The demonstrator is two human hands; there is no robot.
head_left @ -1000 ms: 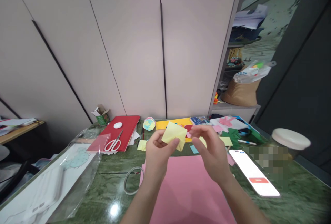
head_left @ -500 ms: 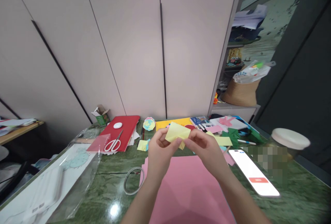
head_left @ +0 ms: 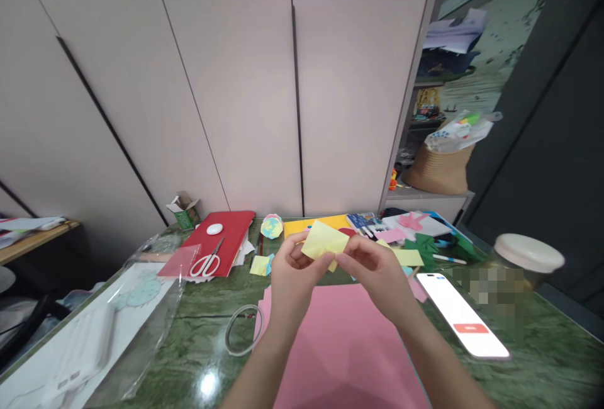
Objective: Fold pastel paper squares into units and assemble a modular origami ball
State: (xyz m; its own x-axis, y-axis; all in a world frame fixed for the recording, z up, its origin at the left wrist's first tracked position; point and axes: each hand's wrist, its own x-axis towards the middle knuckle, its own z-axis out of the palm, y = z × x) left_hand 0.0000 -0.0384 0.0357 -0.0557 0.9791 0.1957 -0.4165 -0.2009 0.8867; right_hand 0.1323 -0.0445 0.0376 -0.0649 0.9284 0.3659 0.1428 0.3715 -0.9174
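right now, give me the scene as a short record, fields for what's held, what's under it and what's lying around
held: yellow folded paper, raised above the table
left grip: pinching the paper, thumb in front
right grip: fingers at its right edge
below: pink paper sheets
left side: white-handled scissors on a red folder
right side: smartphone, face up, screen lit
tabletop: green, marbled

the left hand is pinched, thumb over curled fingers. the right hand is pinched, thumb toward bent fingers. the left forearm and right forearm converge from below; the thumbs are near each other.
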